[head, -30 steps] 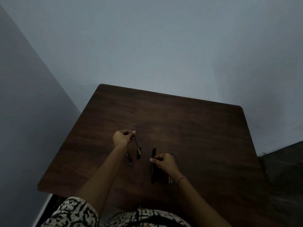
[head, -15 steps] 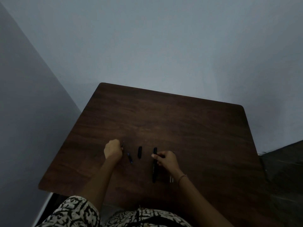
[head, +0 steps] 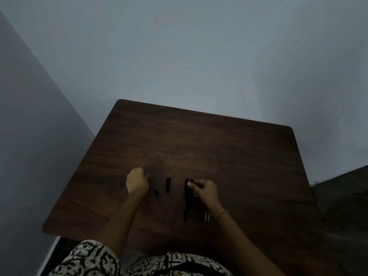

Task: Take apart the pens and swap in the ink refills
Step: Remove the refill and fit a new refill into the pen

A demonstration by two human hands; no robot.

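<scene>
Pale blue-grey walls (head: pixel 179 56) meet in a corner behind a dark brown wooden table (head: pixel 229 156) with rounded corners; at the bottom edge of the view is the person's black-and-white patterned garment (head: pixel 89 259), from which two bare forearms reach onto the tabletop. The left hand (head: pixel 137 183) sits knuckles-up on the wood with its fingers curled under; a thin dark sliver shows at its fingertips, but whether anything is gripped cannot be told in the dim light. The right hand (head: pixel 203 191) rests on its side, thumb and forefinger pinching the far end of the long black pens (head: pixel 186 202), which lie on the table just to the left of that hand and run back toward the person; how many barrels lie together there cannot be told. Between the two hands, nearer the right hand's pens than the left hand, a short black pen cap (head: pixel 168 185) lies apart from both; just to the right of the left hand lies a small dark pen piece with a blue tip (head: pixel 156 191), close to the fingers. Under the right wrist, two thin pale-ended refill tubes (head: pixel 206 216) poke out side by side; a slim beaded bracelet (head: pixel 222 213) circles that wrist.
</scene>
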